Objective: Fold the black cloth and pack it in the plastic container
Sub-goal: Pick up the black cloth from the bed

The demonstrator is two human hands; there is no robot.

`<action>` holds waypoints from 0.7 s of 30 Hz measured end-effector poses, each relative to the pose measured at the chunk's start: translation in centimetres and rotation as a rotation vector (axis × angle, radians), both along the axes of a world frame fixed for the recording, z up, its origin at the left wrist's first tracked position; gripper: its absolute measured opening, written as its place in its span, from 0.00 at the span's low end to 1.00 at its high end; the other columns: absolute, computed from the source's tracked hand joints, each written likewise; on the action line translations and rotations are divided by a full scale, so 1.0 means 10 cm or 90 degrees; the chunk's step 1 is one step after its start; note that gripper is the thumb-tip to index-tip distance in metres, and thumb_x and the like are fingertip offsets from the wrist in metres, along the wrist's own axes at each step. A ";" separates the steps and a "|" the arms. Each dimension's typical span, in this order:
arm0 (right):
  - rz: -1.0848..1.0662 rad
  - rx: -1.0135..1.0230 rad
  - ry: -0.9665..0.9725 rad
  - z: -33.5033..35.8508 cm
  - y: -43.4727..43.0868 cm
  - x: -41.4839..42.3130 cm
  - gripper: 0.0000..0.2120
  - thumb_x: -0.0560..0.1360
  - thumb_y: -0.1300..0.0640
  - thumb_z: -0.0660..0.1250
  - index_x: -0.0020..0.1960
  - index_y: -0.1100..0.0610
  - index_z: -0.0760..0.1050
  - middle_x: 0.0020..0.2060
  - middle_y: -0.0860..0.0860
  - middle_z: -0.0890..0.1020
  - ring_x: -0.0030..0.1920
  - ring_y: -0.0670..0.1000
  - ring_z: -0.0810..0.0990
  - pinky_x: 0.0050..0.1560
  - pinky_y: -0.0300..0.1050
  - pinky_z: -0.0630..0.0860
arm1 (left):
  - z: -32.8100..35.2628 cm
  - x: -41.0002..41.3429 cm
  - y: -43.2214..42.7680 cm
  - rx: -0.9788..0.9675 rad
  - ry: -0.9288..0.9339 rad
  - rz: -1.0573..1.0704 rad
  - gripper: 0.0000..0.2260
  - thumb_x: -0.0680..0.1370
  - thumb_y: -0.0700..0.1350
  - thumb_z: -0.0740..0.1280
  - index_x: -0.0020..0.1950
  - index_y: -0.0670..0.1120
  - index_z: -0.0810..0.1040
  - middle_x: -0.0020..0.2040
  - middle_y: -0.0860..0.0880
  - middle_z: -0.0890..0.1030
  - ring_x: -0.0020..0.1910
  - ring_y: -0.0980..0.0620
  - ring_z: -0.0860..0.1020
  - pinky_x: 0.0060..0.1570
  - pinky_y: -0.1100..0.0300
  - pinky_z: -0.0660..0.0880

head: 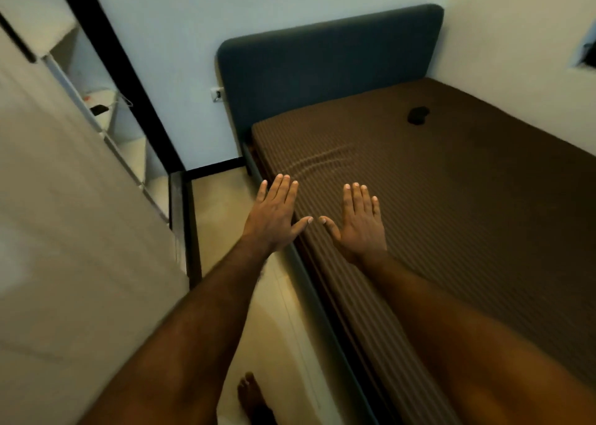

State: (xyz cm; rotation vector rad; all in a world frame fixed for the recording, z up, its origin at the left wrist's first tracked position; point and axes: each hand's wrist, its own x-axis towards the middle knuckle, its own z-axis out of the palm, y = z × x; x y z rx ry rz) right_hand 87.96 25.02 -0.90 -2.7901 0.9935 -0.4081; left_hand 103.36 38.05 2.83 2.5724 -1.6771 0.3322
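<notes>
Two hands hover flat over the near side of the bed [467,218], fingers straight and spread, holding nothing. The left hand [274,213] is over the bed's edge and the right hand [361,223] is farther in. What looks like the black cloth [418,115] lies bunched in a small lump well apart from them, ahead and to the right, near the headboard [322,70]. The right hand is nearer, so it would likely lead the reach. No plastic container shows.

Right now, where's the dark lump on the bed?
Head view, upper right: the dark lump lies on the brown mattress, near the blue headboard.
</notes>
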 end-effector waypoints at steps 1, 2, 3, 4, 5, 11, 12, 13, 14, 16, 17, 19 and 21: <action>-0.010 -0.002 0.003 -0.02 -0.08 0.16 0.42 0.78 0.30 0.43 0.80 0.59 0.42 0.80 0.58 0.48 0.79 0.55 0.41 0.78 0.56 0.40 | -0.01 0.21 -0.10 0.000 0.002 -0.011 0.38 0.78 0.66 0.50 0.79 0.42 0.51 0.80 0.42 0.53 0.79 0.46 0.48 0.76 0.44 0.45; -0.024 -0.001 0.012 -0.03 -0.17 0.32 0.42 0.78 0.30 0.43 0.80 0.58 0.42 0.80 0.58 0.47 0.79 0.55 0.41 0.78 0.55 0.40 | -0.01 0.43 -0.19 0.001 0.002 -0.021 0.38 0.78 0.66 0.50 0.79 0.42 0.51 0.79 0.42 0.53 0.79 0.46 0.48 0.76 0.44 0.45; -0.041 -0.002 0.015 -0.04 -0.25 0.46 0.42 0.78 0.30 0.43 0.80 0.58 0.41 0.80 0.57 0.47 0.79 0.55 0.41 0.78 0.55 0.40 | -0.01 0.61 -0.27 -0.006 0.000 -0.032 0.38 0.78 0.66 0.51 0.79 0.42 0.51 0.79 0.42 0.53 0.79 0.46 0.48 0.76 0.44 0.45; -0.058 -0.003 0.018 -0.04 -0.33 0.64 0.42 0.78 0.30 0.43 0.80 0.58 0.41 0.80 0.57 0.46 0.79 0.55 0.40 0.78 0.55 0.39 | 0.01 0.82 -0.36 -0.013 -0.001 -0.047 0.37 0.78 0.66 0.51 0.79 0.42 0.51 0.79 0.41 0.53 0.79 0.46 0.48 0.76 0.44 0.44; -0.075 -0.001 0.020 -0.03 -0.40 0.81 0.42 0.77 0.30 0.43 0.80 0.58 0.41 0.80 0.57 0.46 0.79 0.55 0.40 0.78 0.55 0.39 | 0.04 1.03 -0.44 -0.017 0.000 -0.060 0.37 0.78 0.66 0.51 0.79 0.42 0.51 0.79 0.41 0.53 0.79 0.46 0.48 0.76 0.44 0.44; -0.157 0.001 0.024 0.06 -0.68 1.74 0.42 0.77 0.30 0.43 0.80 0.57 0.40 0.80 0.56 0.45 0.79 0.54 0.40 0.78 0.55 0.40 | 0.21 2.14 -1.00 -0.033 -0.002 -0.145 0.38 0.78 0.66 0.51 0.78 0.41 0.53 0.79 0.40 0.56 0.79 0.44 0.50 0.76 0.45 0.45; -0.162 0.003 0.030 0.06 -0.72 1.88 0.42 0.77 0.30 0.43 0.80 0.57 0.40 0.80 0.56 0.45 0.79 0.54 0.39 0.78 0.55 0.39 | 0.22 2.28 -1.12 -0.030 0.007 -0.148 0.38 0.77 0.66 0.50 0.78 0.41 0.53 0.79 0.40 0.56 0.79 0.44 0.50 0.76 0.45 0.46; -0.166 0.004 0.037 0.05 -0.76 1.98 0.42 0.77 0.30 0.42 0.80 0.57 0.39 0.80 0.56 0.44 0.79 0.54 0.39 0.77 0.55 0.39 | 0.22 2.37 -1.20 -0.024 0.012 -0.156 0.38 0.77 0.67 0.49 0.78 0.41 0.53 0.79 0.40 0.56 0.79 0.44 0.50 0.76 0.45 0.46; -0.174 0.006 0.039 0.03 -0.81 2.08 0.42 0.77 0.30 0.42 0.80 0.57 0.39 0.80 0.56 0.44 0.79 0.54 0.39 0.77 0.55 0.39 | 0.20 2.46 -1.30 -0.016 0.016 -0.174 0.39 0.77 0.67 0.49 0.78 0.41 0.53 0.79 0.40 0.56 0.79 0.44 0.50 0.76 0.45 0.46; -0.200 0.012 0.028 0.00 -0.99 2.31 0.42 0.78 0.30 0.43 0.80 0.57 0.40 0.80 0.56 0.44 0.79 0.53 0.39 0.77 0.54 0.39 | 0.14 2.69 -1.54 -0.008 0.016 -0.214 0.38 0.78 0.66 0.50 0.78 0.41 0.52 0.79 0.40 0.55 0.79 0.44 0.49 0.76 0.45 0.46; -0.208 0.009 0.028 -0.01 -1.07 2.39 0.41 0.78 0.31 0.43 0.80 0.57 0.40 0.80 0.56 0.45 0.79 0.54 0.39 0.77 0.54 0.39 | 0.11 2.78 -1.63 -0.008 0.016 -0.223 0.38 0.78 0.66 0.51 0.78 0.41 0.52 0.79 0.40 0.55 0.79 0.44 0.49 0.76 0.45 0.46; -0.224 0.009 0.037 -0.06 -1.29 2.61 0.41 0.78 0.31 0.43 0.80 0.57 0.40 0.80 0.56 0.45 0.79 0.54 0.39 0.77 0.55 0.39 | 0.04 3.03 -1.91 -0.006 0.023 -0.229 0.37 0.79 0.65 0.53 0.78 0.41 0.52 0.79 0.40 0.54 0.79 0.45 0.48 0.76 0.46 0.45; -0.234 0.016 0.038 -0.12 -1.57 2.81 0.42 0.78 0.30 0.43 0.80 0.57 0.40 0.80 0.56 0.45 0.79 0.54 0.39 0.78 0.55 0.39 | -0.03 3.26 -2.23 0.010 0.032 -0.230 0.37 0.79 0.65 0.53 0.79 0.42 0.50 0.79 0.40 0.53 0.79 0.45 0.47 0.77 0.46 0.45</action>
